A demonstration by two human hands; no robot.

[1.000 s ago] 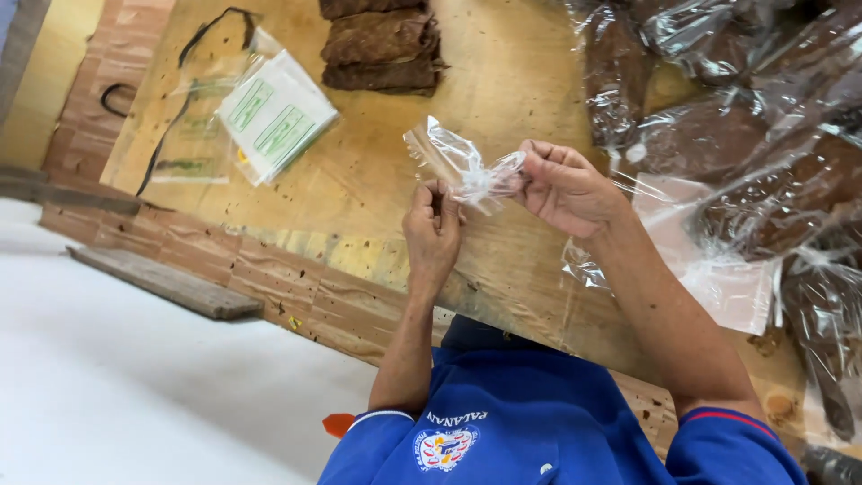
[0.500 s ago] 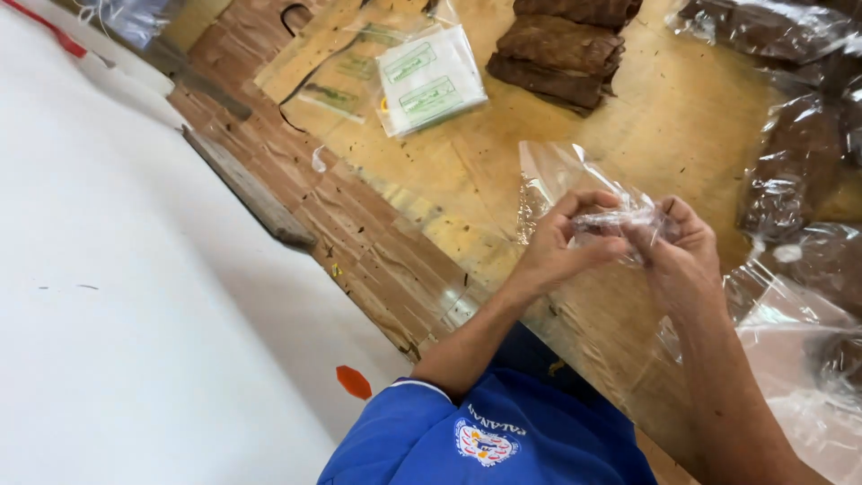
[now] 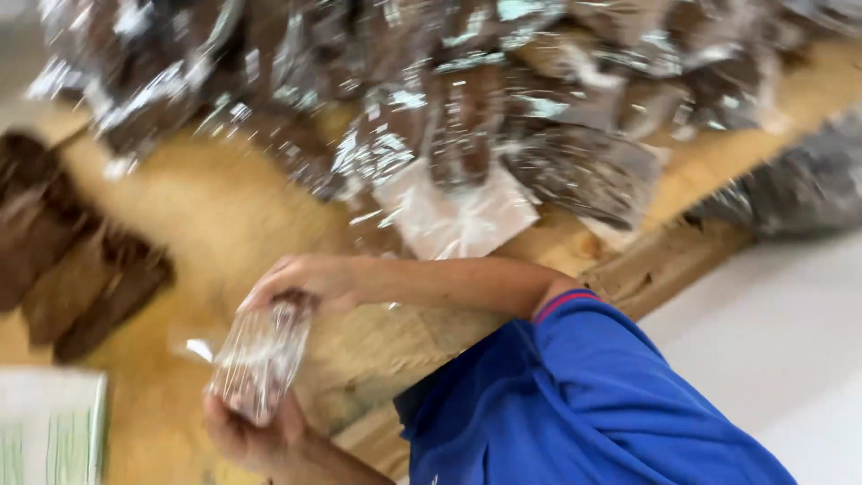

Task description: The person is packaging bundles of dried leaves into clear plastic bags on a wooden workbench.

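Since half a second ago the view is swinging hard: the bagged pile that was sitting at 2 o'clock is now filling the top of the frame, and both hands are lower and further left. Everything is motion-blurred, so I am keeping to what reads clearly.

Nearest, at 7 o'clock, I am seeing one hand (image 3: 244,433) cupping the bottom of a clear plastic bag (image 3: 259,359) from beneath, fingers curled loosely around it. With the view rolled this far I cannot tell for certain which hand is left and which right; by the blue sleeve (image 3: 575,395) and forearm it runs from, the upper one is reading as the right. That right hand (image 3: 301,280), at about 9 o'clock from centre, is closing its fingertips on the bag's top edge. The bag is hanging upright between the two hands, above the wooden table (image 3: 224,216); something dark is showing at its mouth, too blurred to name.

At 8 o'clock a stack of white and green labels (image 3: 49,427) is lying on the table. At 9 to 10 o'clock, brown slabs (image 3: 72,269) are lying unwrapped, well apart from the hands. Furthest, across 11 to 2 o'clock, the pile of filled clear bags (image 3: 467,117) is glinting.
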